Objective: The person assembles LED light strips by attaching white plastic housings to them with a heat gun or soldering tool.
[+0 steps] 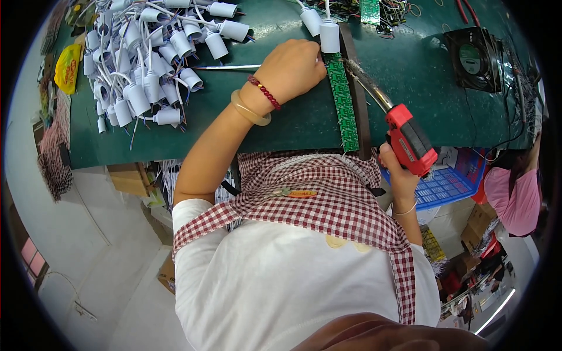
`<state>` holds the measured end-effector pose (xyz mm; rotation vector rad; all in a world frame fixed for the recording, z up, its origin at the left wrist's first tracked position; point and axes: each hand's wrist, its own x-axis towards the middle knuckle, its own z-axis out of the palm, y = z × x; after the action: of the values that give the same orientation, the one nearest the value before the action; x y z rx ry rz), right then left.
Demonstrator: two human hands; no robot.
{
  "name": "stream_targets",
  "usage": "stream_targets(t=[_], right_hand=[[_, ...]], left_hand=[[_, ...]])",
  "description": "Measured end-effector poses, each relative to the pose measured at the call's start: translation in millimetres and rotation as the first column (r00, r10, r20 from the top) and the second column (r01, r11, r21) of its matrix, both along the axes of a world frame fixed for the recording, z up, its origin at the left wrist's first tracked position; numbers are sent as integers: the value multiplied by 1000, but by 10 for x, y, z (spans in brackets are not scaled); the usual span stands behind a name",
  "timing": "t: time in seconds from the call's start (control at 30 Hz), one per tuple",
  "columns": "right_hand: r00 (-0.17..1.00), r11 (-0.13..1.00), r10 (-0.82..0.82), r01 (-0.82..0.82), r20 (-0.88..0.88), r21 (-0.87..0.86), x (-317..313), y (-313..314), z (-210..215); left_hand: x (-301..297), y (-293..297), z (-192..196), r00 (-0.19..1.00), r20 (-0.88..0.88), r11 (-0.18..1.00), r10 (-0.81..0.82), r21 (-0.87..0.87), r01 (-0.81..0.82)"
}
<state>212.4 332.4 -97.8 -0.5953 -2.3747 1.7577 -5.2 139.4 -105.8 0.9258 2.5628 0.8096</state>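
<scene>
My left hand [293, 65] is closed at the upper end of a green circuit board strip [342, 108]; what its fingertips pinch is hidden. Just beyond them stands a white lamp holder [329, 38] with its cable going up. A white cable [231, 67] runs in from the left and passes behind my left wrist. My right hand [400, 172] grips a red and black soldering gun [408, 140]. The metal tip of the gun points up and left, close to the strip's top end. The strip lies along a dark bar [362, 117].
Many white lamp holders [149, 85] with cables are heaped at the left. A black fan [475, 58] stands at the right, with wires beside it. More circuit boards [370, 10] lie at the far edge. Below the green table [193, 131] is a blue basket [448, 187]. Someone's pink sleeve [515, 199] shows at right.
</scene>
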Motion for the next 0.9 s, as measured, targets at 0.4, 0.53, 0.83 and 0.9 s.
stream_targets(t=[0.4, 0.53, 0.83, 0.9], right_hand=[[1000, 999, -26, 25, -9, -32, 14, -2, -23], [999, 1000, -25, 25, -35, 18, 20, 14, -35], [998, 999, -47, 46, -30, -28, 29, 30, -55], [998, 999, -46, 46, -37, -22, 23, 32, -57]], left_hand=[[9, 14, 3, 1000, 15, 1000, 15, -18, -15], [10, 15, -5, 1000, 11, 1000, 14, -24, -14], [26, 10, -21, 999, -3, 999, 47, -5, -47], [25, 12, -22, 998, -1, 998, 58, -20, -58]])
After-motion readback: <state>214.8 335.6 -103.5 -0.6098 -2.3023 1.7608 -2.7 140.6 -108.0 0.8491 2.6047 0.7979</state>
